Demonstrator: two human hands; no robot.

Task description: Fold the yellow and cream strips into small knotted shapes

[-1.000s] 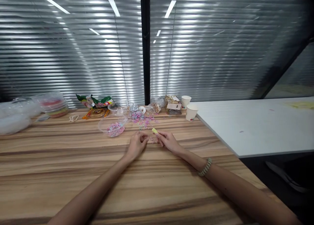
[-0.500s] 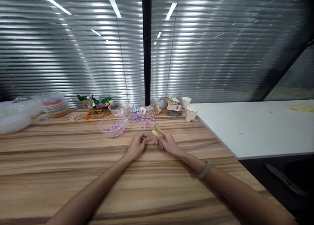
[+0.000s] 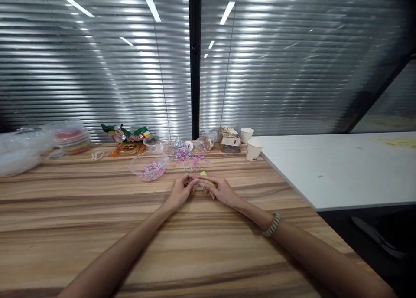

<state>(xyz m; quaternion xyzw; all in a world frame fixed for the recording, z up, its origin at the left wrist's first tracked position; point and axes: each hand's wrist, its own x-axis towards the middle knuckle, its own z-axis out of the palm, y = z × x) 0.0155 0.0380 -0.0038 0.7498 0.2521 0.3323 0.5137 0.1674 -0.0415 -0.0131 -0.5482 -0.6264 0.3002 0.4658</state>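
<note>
My left hand (image 3: 180, 191) is closed, its thumb and fingertips pinched on something small by the other hand's fingertips. My right hand (image 3: 224, 193) is closed around a yellow piece (image 3: 208, 182), perhaps a strip of paper, partly covered by the fingers. Small, clear-pinkish bits (image 3: 201, 187) show between the two hands, too small to name. Just beyond lies a loose pile of small pink, purple and teal pieces (image 3: 194, 162). A clear plastic bowl (image 3: 134, 167) holds more of the same kind, left of my hands.
Two paper cups (image 3: 254, 150) stand at the back right of the wooden table (image 3: 182, 250), near a small box (image 3: 230, 140). Along the back lie crumpled clear wrappers (image 3: 208, 140) and a green snack bag (image 3: 133, 135). Stacked plastic tubs (image 3: 69, 137) sit far left. A white table (image 3: 292, 159) adjoins.
My right hand's raised index finger has come down over the yellow piece and points toward my left hand. Both hands are now closer together. The view has shifted slightly.
</note>
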